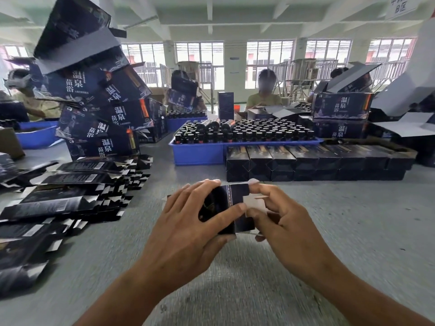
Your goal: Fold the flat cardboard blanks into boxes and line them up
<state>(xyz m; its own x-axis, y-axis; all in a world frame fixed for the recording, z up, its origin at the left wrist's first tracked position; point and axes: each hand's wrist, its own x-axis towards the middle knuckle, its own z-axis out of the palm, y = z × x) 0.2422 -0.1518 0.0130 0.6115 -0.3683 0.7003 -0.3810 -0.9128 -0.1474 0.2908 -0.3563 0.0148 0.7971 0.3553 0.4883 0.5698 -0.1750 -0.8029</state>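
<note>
The cardboard box (226,208), half formed from a flat blank, is being held above the grey table (329,231) at the centre of the view, just in front of the row of finished boxes (315,163). It is being gripped by the left hand (188,231), whose fingers (200,187) are being spread over the dark printed panel while the thumb is being pressed along its near face. Its pale end flaps (253,203) are being pinched and tucked by the curled fingers of the right hand (282,222).

Several risks are being run, by judgement. A flap could be creased off its score line if it is being pushed in at an angle. The body could be crushed out of square by too firm a grip. The leaning stack of larger cartons (98,109) to the left is looking unsteady and could be toppled by a knock to the table, onto the fanned pile of flat blanks (70,191).

Writing is being shown mostly on those larger cartons, where white characters 温泉 and 苗浴 can be read; the same is being shown on a carton (341,107) at the right. Barcodes are being shown on the blanks, their digits too small to read. A hanging sign (400,5) is being cut off by the frame, with "8区" legible. Beyond the row, a blue tray (197,154) of dark capped bottles is being kept.
</note>
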